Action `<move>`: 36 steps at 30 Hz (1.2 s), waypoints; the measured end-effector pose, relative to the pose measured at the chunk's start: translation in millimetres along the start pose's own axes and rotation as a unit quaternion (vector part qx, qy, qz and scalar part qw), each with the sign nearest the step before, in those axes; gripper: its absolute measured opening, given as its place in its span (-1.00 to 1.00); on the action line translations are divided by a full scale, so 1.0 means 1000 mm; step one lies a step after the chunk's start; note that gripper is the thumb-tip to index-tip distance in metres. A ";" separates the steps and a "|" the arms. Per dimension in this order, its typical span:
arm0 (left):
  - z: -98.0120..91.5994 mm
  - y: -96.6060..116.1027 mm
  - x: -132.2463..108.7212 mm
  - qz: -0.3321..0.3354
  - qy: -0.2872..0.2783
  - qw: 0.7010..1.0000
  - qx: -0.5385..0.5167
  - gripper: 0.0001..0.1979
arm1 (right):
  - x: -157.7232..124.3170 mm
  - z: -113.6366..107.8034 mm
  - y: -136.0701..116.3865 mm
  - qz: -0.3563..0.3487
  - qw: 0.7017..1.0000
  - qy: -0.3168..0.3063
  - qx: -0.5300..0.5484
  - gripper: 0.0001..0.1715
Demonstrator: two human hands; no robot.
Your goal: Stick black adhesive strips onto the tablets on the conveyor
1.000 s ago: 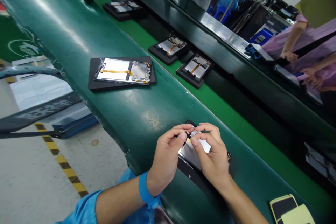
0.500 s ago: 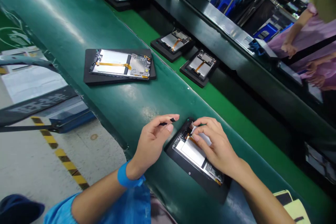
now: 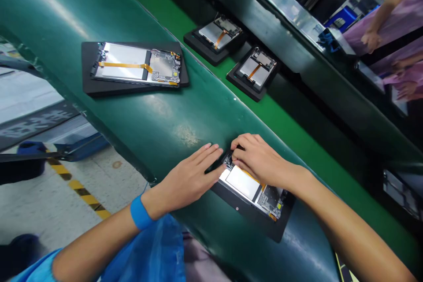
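On green bench (image 3: pixel 139 110): left hand (image 3: pixel 188 178) flat, fingers open, beside opened tablet (image 3: pixel 254 189); right hand (image 3: pixel 261 161) fingers curled, pressing its top corner.

I note glossy dark-green rubbery bench mat (image 3: pixel 139 110); matt black plastic tray (image 3: pixel 261 224); opened tablet (image 3: pixel 244 183) with smooth silvery metal plate, bare circuit board.

A glossy dark-green conveyor belt (image 3: pixel 99 13) crosses a grey concrete floor (image 3: pixel 39 202) marked with yellow-black hazard tape (image 3: pixel 77 187).
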State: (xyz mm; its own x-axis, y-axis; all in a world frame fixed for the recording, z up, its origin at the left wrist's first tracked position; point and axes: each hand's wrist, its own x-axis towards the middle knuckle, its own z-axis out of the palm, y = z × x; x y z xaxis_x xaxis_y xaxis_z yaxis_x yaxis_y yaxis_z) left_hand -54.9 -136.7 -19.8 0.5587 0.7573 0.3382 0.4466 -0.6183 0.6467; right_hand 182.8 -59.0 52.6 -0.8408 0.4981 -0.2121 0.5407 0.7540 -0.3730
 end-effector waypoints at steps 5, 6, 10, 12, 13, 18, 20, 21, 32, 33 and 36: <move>0.003 -0.001 0.004 0.033 -0.029 0.997 0.057 -0.62 | 0.004 0.005 0.001 0.005 0.999 -0.003 -0.041 -0.80; 0.003 0.000 0.006 0.046 -0.026 0.996 0.077 -0.63 | 0.004 0.005 0.002 0.003 0.999 -0.005 -0.046 -0.81; 0.007 0.002 0.012 0.086 -0.028 0.981 0.172 -0.63 | 0.004 0.006 0.002 0.004 0.998 -0.011 -0.058 -0.80; 0.009 0.003 0.015 0.088 -0.042 0.976 0.194 -0.59 | 0.004 0.007 0.001 0.002 0.997 -0.012 -0.071 -0.81; 0.010 0.003 0.016 0.086 -0.049 0.975 0.198 -0.57 | 0.004 0.007 0.001 0.000 0.997 -0.010 -0.081 -0.82; 0.011 0.003 0.018 0.074 -0.071 0.974 0.201 -0.54 | 0.004 0.007 0.000 0.003 0.992 0.009 -0.129 -0.83; 0.010 0.005 0.019 0.068 -0.074 0.976 0.194 -0.58 | 0.000 0.005 0.001 0.027 0.990 0.033 -0.134 -0.80; 0.010 0.005 0.020 0.065 -0.075 0.977 0.188 -0.60 | -0.003 0.003 0.003 0.045 0.989 0.051 -0.133 -0.79; 0.011 0.002 0.031 0.067 -0.063 0.977 0.193 -0.60 | -0.065 0.033 -0.023 0.103 0.975 0.193 -0.046 -0.83; 0.010 0.001 0.033 0.065 -0.061 0.977 0.192 -0.61 | -0.070 0.039 -0.028 0.101 0.973 0.201 -0.039 -0.83; 0.006 -0.002 0.035 0.051 -0.048 0.981 0.183 -0.62 | -0.083 0.059 -0.042 0.096 0.972 0.211 -0.037 -0.74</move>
State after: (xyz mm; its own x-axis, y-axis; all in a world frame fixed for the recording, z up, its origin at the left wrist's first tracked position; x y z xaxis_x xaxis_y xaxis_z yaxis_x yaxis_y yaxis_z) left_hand -32.0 -110.2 -13.9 0.6698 0.6744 0.3107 0.5952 -0.7378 0.3183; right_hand 228.9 -156.9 32.9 -0.6475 0.7518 0.1251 0.6998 0.6515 -0.2930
